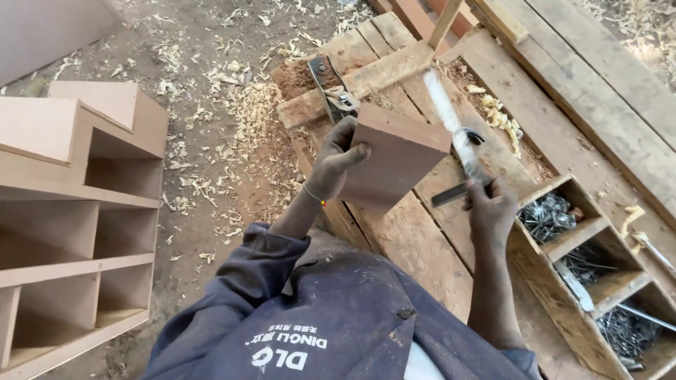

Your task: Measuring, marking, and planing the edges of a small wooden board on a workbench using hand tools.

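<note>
Nearest the camera sat the person's dark blue work jacket (338,317), filling the 6 o'clock part of the view, with both bare forearms reaching up from it. At the middle of the frame the left hand (334,160) was closed on the left edge of a brown rectangular board (394,158), fingers wrapped over its top corner and thumb against its face. That board stood tilted on edge on the rough plank surface (422,246), just above the centre of the picture. A thin bracelet (315,197) circled the left wrist.

Just to the 3 o'clock side of the board, the right hand (489,207) was clenched around the handle of a hammer (454,137). The tool was blurred, its pale shaft streaking toward 12 o'clock beside the board's right edge; whether it touched the board could not be told.

Toward 11 o'clock from the board, a metal clamp (331,88) lay on the surface by a wooden batten (373,77) that ran across the planks. At 4 o'clock stood a wooden tray (542,281) divided into compartments, the upper one heaped with dark nails (549,214). At 9 o'clock, on the dirt floor (204,232) strewn with wood shavings (239,105), rested a pale shelf unit (77,232) with open cubbyholes, well apart from the hands.
</note>
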